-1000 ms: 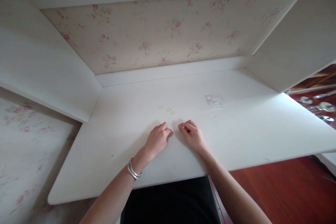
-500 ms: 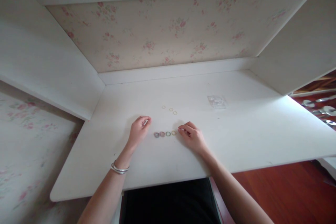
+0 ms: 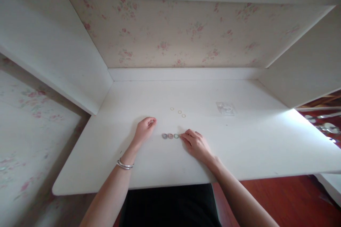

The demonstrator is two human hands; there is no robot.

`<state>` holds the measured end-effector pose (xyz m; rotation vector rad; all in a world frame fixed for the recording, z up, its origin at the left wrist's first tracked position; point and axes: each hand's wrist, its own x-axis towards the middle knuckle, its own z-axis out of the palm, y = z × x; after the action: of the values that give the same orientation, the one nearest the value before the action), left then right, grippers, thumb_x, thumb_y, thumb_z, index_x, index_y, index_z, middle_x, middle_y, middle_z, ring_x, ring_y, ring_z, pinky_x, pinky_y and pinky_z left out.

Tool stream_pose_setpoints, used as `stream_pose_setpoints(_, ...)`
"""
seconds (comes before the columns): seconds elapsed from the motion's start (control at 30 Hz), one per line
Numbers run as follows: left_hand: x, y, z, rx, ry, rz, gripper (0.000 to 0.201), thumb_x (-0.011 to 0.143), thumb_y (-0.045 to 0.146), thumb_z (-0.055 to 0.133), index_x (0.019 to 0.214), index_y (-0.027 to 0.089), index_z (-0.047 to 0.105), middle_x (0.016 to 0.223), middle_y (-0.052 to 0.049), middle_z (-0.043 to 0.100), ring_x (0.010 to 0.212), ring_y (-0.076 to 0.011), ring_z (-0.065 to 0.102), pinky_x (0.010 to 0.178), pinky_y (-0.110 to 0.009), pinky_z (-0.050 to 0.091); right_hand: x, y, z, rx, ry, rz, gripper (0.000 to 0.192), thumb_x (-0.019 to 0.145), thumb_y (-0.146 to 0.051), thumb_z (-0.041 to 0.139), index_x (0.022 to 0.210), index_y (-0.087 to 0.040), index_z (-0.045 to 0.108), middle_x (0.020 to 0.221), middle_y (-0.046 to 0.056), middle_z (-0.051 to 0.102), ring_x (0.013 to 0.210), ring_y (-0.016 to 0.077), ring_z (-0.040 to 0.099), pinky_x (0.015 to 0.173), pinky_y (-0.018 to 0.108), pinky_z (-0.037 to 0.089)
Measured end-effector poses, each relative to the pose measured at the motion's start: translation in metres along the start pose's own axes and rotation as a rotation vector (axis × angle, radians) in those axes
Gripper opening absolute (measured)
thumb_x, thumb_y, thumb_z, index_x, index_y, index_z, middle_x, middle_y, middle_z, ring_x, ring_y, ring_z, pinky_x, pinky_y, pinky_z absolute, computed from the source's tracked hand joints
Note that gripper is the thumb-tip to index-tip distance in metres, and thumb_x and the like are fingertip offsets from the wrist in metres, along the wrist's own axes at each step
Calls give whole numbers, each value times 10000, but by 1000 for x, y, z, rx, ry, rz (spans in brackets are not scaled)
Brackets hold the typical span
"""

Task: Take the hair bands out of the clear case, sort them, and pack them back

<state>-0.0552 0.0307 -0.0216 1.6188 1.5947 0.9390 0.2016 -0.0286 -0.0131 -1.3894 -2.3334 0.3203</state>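
Observation:
My left hand [image 3: 145, 128] rests on the white desk [image 3: 245, 142] with its fingers curled in; whether anything small is inside them I cannot tell. My right hand [image 3: 196, 144] lies palm down, its fingertips at the right end of a short row of small coloured rings [image 3: 170, 136]: grey, pink and green. The row lies between my two hands. Three thin yellow rings [image 3: 179, 112] lie a little farther back on the desk, apart from both hands. A silver bangle [image 3: 124, 165] circles my left wrist.
A small clear plastic bag [image 3: 226, 108] lies to the back right on the desk. White side panels [image 3: 66, 64] and a floral back wall [image 3: 186, 35] enclose the desk. Red wooden floor [image 3: 287, 202] shows below its front edge at the right.
My left hand has slid left off the coloured rings, uncovering them. The row looks one ring shorter at my right fingertips than half a second ago. The camera has tilted slightly.

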Motion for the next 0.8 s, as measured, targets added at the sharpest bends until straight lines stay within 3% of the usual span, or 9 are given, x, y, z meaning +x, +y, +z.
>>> stream_pose_setpoints(0.2,-1,-1,0,-48,-31,14,281,826,406,506,931,183,642,935,-50,695,872,-175,642,807,-277,493,0,-1,-1,25,8,28,270,931,-253,387,993,-240,650,892,53,601,767,151,572,729,283,450)
stream_pose_setpoints(0.57,1,-7,2,-36,15,52,265,829,389,514,928,181,644,918,-53,697,857,-169,648,794,-270,500,0,-3,-2,18,3,10,281,932,-277,392,999,-253,663,864,45,613,741,147,572,721,282,452)
stream_pose_setpoints(0.8,0,-3,1,-13,21,35,273,829,392,506,928,181,648,926,-54,698,873,-176,648,815,-285,496,-3,3,0,179,138,153,282,924,-317,392,954,-235,660,905,51,610,762,140,591,708,252,463)
